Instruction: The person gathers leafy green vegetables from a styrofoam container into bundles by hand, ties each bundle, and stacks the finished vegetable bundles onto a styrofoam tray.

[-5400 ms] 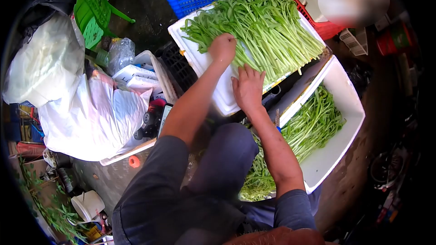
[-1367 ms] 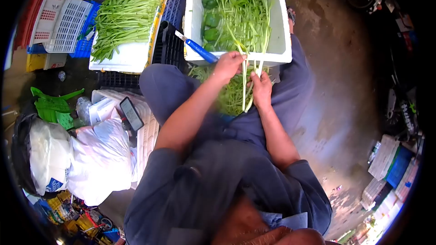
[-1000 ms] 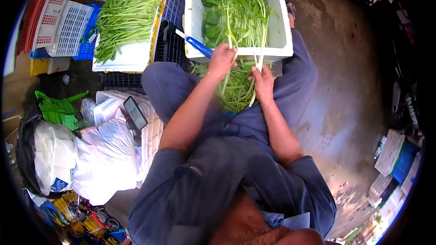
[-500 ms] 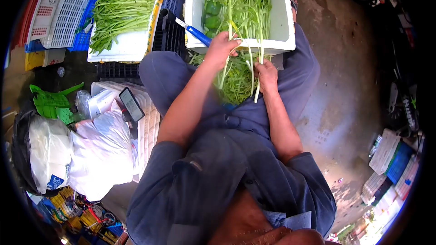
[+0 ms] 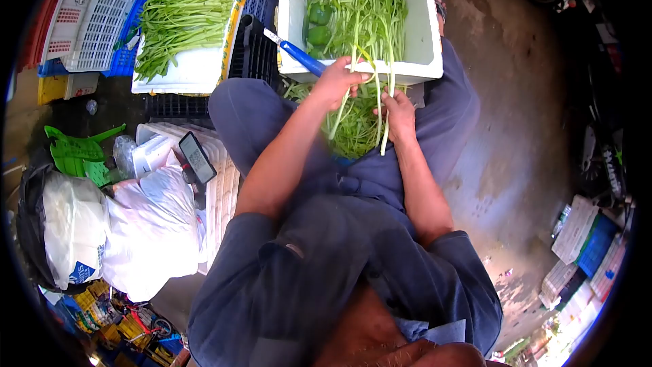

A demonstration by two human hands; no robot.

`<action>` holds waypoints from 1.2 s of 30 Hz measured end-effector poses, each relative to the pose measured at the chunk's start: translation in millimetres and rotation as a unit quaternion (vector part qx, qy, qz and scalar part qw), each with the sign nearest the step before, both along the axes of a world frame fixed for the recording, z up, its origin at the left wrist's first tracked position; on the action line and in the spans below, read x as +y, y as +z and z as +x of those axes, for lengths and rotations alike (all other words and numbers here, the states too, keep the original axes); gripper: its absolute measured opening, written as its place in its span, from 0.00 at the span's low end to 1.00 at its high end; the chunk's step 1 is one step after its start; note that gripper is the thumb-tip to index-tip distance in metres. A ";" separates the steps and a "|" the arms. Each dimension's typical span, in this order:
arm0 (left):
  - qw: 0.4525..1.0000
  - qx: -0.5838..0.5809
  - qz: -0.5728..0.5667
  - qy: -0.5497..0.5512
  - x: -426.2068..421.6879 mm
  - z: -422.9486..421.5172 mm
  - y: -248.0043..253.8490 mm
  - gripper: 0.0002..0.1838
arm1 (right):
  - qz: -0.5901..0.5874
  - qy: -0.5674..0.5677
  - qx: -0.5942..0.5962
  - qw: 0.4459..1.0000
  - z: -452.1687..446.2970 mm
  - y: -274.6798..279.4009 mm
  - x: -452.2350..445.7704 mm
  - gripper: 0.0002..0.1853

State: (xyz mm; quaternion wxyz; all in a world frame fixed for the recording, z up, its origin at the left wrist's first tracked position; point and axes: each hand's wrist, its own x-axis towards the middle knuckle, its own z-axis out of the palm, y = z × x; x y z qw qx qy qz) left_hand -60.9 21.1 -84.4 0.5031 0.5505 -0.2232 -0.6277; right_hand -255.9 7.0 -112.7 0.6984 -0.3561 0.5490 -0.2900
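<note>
My left hand (image 5: 336, 84) is closed around a blue-handled knife (image 5: 302, 56) whose blade end points up and left. Pale green stalks (image 5: 354, 47) of a leafy vegetable that looks like water spinach pass by its fingertips, one yellowish and bent. My right hand (image 5: 399, 113) is closed, pinching long water spinach stalks (image 5: 390, 75) that hang with their cut ends downward. Both hands are over my lap, just in front of a white foam box (image 5: 426, 68) of greens. Beneath them lies a heap of loose leaves and trimmings (image 5: 350, 126), partly hidden by the hands.
Green peppers (image 5: 318, 13) line the foam box's left side. To the left, water spinach (image 5: 187, 17) is piled on a white lid over crates. A phone (image 5: 197, 156), white bags (image 5: 153, 231) and a green plastic piece (image 5: 75, 149) lie lower left. Stacked crates (image 5: 102, 27) stand farther left.
My left hand has moved slightly right with the knife, closer to my right hand. The stalks at its fingers have shifted right and bend more. My right hand has barely moved.
</note>
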 end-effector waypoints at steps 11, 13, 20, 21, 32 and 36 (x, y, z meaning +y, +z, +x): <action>0.987 -0.136 -0.063 0.056 1.2 -23.9 4.4 0.22 | -0.035 -0.075 -0.160 0.984 12.8 10.2 5.8 0.15; 0.993 -0.118 -0.010 0.009 3.2 -25.9 20.1 0.19 | -0.066 -0.072 -0.133 0.986 25.6 16.4 3.7 0.15; 0.996 0.073 -0.037 0.040 6.8 -31.2 -4.7 0.17 | -0.048 -0.091 -0.166 0.981 35.2 13.4 -1.8 0.12; 0.995 0.083 -0.035 0.043 6.8 -31.1 -2.0 0.16 | -0.042 -0.095 -0.175 0.979 34.8 13.0 -1.2 0.13; 0.994 0.095 -0.037 0.040 7.3 -21.3 -7.9 0.16 | -0.048 -0.064 -0.136 0.987 36.5 1.1 2.0 0.12; 0.994 0.068 -0.052 0.061 5.7 -20.0 0.9 0.15 | -0.048 -0.086 -0.114 0.989 35.6 -1.9 1.8 0.10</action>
